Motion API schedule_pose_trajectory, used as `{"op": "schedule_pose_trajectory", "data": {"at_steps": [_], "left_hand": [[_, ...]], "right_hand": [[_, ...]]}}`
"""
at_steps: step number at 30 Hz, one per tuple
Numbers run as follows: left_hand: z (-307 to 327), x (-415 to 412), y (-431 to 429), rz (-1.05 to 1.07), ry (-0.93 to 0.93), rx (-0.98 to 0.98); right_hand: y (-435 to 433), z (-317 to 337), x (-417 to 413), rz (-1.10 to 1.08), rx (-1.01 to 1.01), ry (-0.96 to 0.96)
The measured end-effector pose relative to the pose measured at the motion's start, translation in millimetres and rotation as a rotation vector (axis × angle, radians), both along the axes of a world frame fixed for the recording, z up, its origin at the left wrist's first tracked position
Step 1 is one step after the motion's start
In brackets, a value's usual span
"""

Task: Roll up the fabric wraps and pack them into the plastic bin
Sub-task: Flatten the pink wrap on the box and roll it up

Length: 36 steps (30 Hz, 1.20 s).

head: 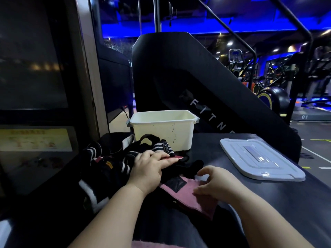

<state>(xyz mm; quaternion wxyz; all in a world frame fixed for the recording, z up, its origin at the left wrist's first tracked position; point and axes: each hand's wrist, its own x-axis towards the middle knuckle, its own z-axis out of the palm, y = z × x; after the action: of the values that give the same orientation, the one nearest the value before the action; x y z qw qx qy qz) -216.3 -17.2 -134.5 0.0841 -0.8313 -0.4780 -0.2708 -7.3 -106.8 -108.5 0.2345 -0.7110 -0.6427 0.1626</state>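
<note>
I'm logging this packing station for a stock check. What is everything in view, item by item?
plastic bin: one, cream, lid off, at the back of the table, centre.
lid: one, white, flat on the table right of the bin.
striped wraps: tangled pile, count unclear, black and white, in front of the bin, to the left.
pink wrap: one, pink with a black patch, at the near table edge.
table: one, dark.
machine panel: one, black, behind the bin.
tyre: one, black with yellow markings, far right.
left hand: fingers flat on the pile.
right hand: fingers curled on the pink wrap's edge.
</note>
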Motion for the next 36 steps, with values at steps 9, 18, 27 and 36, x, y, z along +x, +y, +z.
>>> {"op": "schedule_pose_trajectory", "data": {"at_steps": [9,18,27,36], "left_hand": [[-0.1,3.2,-8.1,0.026,0.076,-0.230],[3.0,9.6,-6.0,0.047,-0.041,-0.100],[-0.1,13.7,-0.6,0.041,-0.145,0.003],[4.8,5.9,-8.3,0.027,0.028,-0.136]], "right_hand": [[2.3,-8.2,-9.8,0.022,0.084,-0.063],[6.5,-14.6,-24.4,0.009,0.040,-0.122],[8.7,-16.6,-20.1,0.112,0.058,-0.086],[7.0,-15.6,-20.1,0.184,-0.015,-0.034]]}}
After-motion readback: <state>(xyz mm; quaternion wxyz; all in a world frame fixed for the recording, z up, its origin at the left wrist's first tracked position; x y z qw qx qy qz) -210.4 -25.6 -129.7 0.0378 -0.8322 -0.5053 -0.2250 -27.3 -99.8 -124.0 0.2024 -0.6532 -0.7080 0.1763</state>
